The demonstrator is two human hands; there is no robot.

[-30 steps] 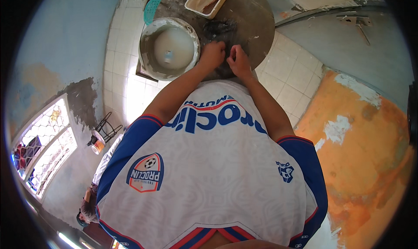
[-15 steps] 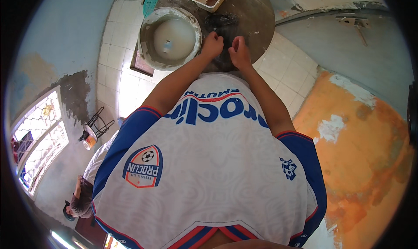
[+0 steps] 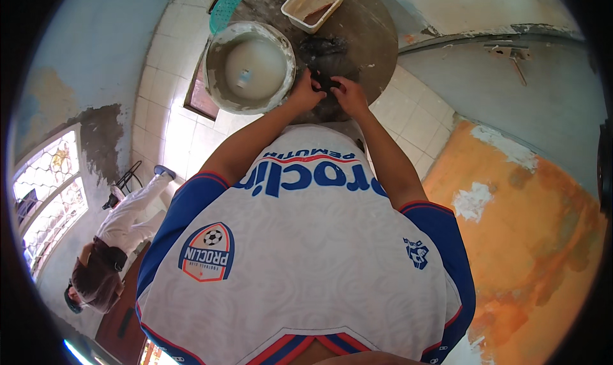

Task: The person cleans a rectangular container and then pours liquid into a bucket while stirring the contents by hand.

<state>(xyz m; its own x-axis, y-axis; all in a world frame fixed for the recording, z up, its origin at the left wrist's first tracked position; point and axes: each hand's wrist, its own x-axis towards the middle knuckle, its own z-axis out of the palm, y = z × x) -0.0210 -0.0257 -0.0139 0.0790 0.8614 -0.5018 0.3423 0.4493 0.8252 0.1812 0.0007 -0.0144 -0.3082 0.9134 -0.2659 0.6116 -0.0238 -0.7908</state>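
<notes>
My left hand [image 3: 307, 93] and my right hand [image 3: 349, 97] are close together over the near part of a round dark tabletop [image 3: 377, 39]. Fingers curl in on both hands, pinching at a small dark thing [image 3: 325, 82] between them; its kind is too dark to make out. Just beyond lies a crumpled black heap [image 3: 323, 46], perhaps plastic or cloth. Left of my left hand stands a plaster-smeared bucket [image 3: 216, 62] of cloudy whitish liquid [image 3: 258, 64], with a small pale item in it.
A white rectangular tub [image 3: 299, 18] with brown residue sits at the table's far side. A green perforated stool top [image 3: 223, 11] shows behind the bucket. Another person [image 3: 99, 272] is at lower left, near a barred window [image 3: 54, 193]. Patchy orange wall [image 3: 511, 237] rises at right.
My hands have drawn closer together, with the dark thing now between their fingers. My view has shifted slightly. More of the other person shows, legs stretched toward the floor.
</notes>
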